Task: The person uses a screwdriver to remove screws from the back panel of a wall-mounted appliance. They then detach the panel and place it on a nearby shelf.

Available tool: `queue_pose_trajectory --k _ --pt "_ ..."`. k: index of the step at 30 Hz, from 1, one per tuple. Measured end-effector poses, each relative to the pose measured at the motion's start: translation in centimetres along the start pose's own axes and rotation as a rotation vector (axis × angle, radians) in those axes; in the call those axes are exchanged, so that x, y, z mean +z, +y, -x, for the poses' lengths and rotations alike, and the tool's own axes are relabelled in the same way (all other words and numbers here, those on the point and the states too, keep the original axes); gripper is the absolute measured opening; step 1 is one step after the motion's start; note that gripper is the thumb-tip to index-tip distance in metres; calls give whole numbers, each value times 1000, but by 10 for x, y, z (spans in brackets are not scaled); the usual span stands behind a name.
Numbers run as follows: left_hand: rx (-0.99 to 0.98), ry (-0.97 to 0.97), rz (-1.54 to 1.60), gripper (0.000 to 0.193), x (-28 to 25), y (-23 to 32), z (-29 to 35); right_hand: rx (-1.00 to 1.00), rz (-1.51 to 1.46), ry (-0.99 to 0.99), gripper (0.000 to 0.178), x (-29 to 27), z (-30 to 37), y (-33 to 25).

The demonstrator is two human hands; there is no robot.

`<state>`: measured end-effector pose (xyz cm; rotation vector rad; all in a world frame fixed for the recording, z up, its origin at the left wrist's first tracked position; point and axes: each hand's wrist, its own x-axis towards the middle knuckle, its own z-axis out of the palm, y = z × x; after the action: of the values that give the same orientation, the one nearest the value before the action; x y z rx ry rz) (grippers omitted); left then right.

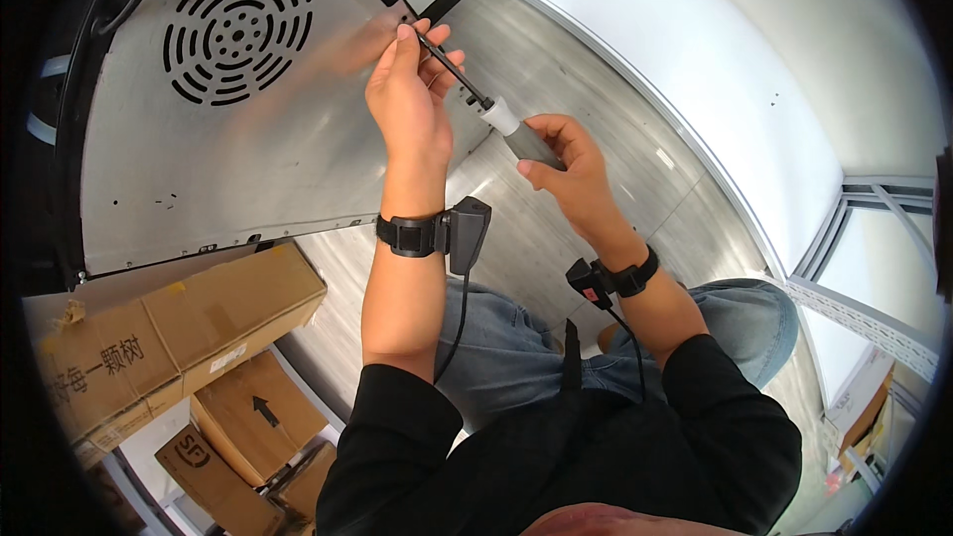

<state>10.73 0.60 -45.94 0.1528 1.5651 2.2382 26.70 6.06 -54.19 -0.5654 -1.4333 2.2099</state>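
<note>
A screwdriver (531, 144) with a grey and white handle and a long dark shaft slants up to the left. Around its handle close the fingers and thumb of my right hand (584, 177). My left hand (409, 109) pinches the shaft near the tip, thumb against the fingers. That tip meets the edge of a large silvery metal panel (218, 174), close to small dark holes and fittings. My left fingers hide the exact spot where it touches, and any screw there is out of sight. The panel has a round slotted vent (238, 32).
Brown cardboard boxes (228, 303) are stacked at the lower left, below the panel. A white metal shelf frame (685, 129) curves along the right over the grey wood-look floor (556, 50). Straps on both wrists hold black devices (470, 235) with cables running toward my body.
</note>
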Motion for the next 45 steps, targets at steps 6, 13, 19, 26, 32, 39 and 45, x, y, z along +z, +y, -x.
queue_pose_trajectory --k 6,13,19,26,32,39,45 --pt "61 -15 -79 24 6 -7 6 53 -195 -1 39 -17 2 3" --pt "154 -66 -175 23 40 -37 -4 38 -261 -12 40 -64 -9 -8" --pt "57 -269 -239 21 142 -75 -18 -29 -217 117 42 -156 -23 -33" --pt "-157 -378 -347 20 207 -167 -22 -13 -159 371 27 -237 -23 -11" --pt "-227 -557 -406 18 262 -253 -26 4 -221 748 21 -283 23 4" --pt "-78 -913 -734 18 331 -384 21 -49 -304 1174 20 -303 93 31" --pt "281 -1034 -994 14 348 -438 33 -37 -374 1307 21 -278 120 52"
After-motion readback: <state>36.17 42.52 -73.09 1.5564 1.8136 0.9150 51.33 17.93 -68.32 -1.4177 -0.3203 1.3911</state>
